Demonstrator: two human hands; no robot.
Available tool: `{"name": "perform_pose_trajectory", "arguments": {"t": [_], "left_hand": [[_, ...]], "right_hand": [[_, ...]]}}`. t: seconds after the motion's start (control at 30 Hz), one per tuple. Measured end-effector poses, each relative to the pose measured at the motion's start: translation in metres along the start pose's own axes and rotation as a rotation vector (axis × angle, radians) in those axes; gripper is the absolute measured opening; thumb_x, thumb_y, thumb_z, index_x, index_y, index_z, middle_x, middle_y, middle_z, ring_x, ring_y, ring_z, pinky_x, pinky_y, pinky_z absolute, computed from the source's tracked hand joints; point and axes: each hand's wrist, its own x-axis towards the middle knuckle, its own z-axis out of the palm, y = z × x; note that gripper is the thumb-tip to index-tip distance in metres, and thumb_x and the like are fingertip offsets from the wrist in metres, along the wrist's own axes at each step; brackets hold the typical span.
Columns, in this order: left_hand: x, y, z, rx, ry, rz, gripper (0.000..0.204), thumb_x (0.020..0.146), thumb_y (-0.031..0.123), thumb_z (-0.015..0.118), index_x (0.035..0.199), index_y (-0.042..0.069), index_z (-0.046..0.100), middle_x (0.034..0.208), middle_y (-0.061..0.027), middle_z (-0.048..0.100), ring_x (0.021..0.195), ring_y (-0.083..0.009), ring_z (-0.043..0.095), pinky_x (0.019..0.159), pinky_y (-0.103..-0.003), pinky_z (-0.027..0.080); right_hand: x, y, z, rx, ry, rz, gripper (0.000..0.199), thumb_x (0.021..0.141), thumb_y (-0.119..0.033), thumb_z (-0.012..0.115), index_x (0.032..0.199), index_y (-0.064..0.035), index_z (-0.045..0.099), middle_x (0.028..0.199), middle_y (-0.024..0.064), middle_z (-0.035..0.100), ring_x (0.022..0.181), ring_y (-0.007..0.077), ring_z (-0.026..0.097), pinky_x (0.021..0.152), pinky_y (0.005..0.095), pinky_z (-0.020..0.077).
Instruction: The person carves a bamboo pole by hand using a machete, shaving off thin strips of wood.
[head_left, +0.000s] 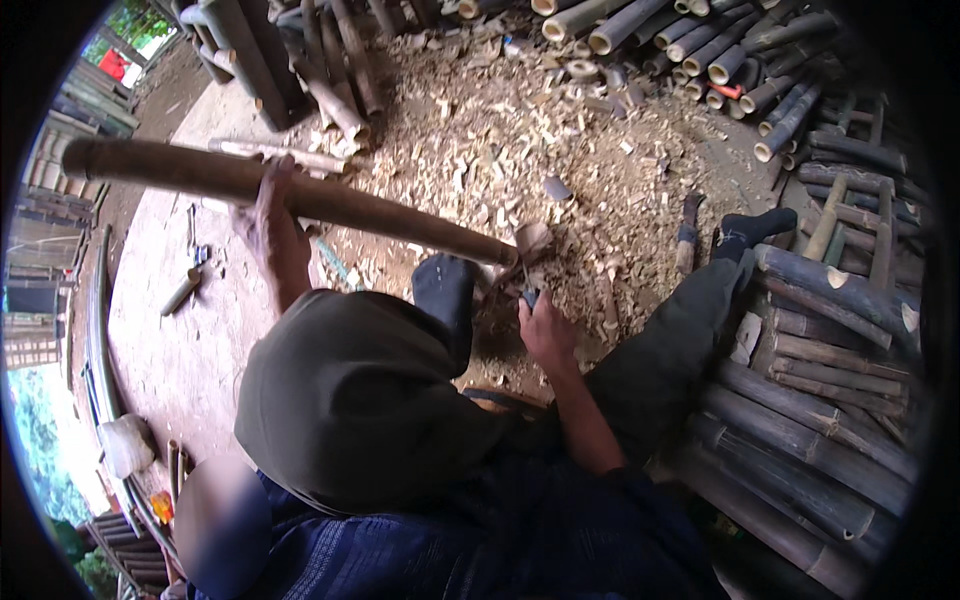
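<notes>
A long brown bamboo pole (pixel 400 222) slants across in front of me, its far-left end raised and its right end low over the wood chips. My left hand (pixel 275 230) is closed around the pole left of its middle. At the pole's right end, my right hand (pixel 548 330) grips a knife (pixel 529 297) by its dark handle. The thin blade points up beside the pole's end; whether it touches the bamboo is hard to tell. A short stump-like piece of wood (pixel 532 238) sits just behind that end. My dark-socked foot (pixel 443 300) is beneath the pole.
Pale chips (pixel 450 130) cover the ground ahead. A wooden-handled tool (pixel 687 235) lies near my other socked foot (pixel 755 232). Cut bamboo lengths (pixel 680 45) are piled at the back right, with stacked bamboo poles (pixel 800 430) at right. A short bamboo tube (pixel 181 292) lies left.
</notes>
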Motion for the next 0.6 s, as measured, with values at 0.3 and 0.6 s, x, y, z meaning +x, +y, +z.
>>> {"name": "perform_pose_trajectory", "arguments": {"t": [0.3, 0.6], "left_hand": [[0.012, -0.001, -0.01, 0.032, 0.182, 0.007, 0.033, 0.075, 0.009, 0.087, 0.094, -0.007, 0.065, 0.078, -0.0134, 0.068, 0.069, -0.0193, 0.065, 0.063, -0.034, 0.056], [0.016, 0.0, 0.001, 0.077, 0.036, -0.05, 0.032, 0.076, 0.002, 0.08, 0.102, -0.006, 0.063, 0.087, -0.0137, 0.069, 0.076, -0.0218, 0.068, 0.073, -0.036, 0.056]], "right_hand": [[-0.013, -0.052, -0.088, 0.474, 0.239, -0.232, 0.028, 0.1, -0.027, 0.062, 0.107, -0.0016, 0.052, 0.075, 0.0205, 0.064, 0.07, 0.0404, 0.067, 0.062, 0.0461, 0.0521], [0.005, -0.021, -0.048, 0.166, -0.113, -0.014, 0.042, 0.1, -0.042, 0.055, 0.115, -0.0035, 0.05, 0.088, 0.0283, 0.069, 0.081, 0.0483, 0.068, 0.07, 0.0557, 0.0532]]}}
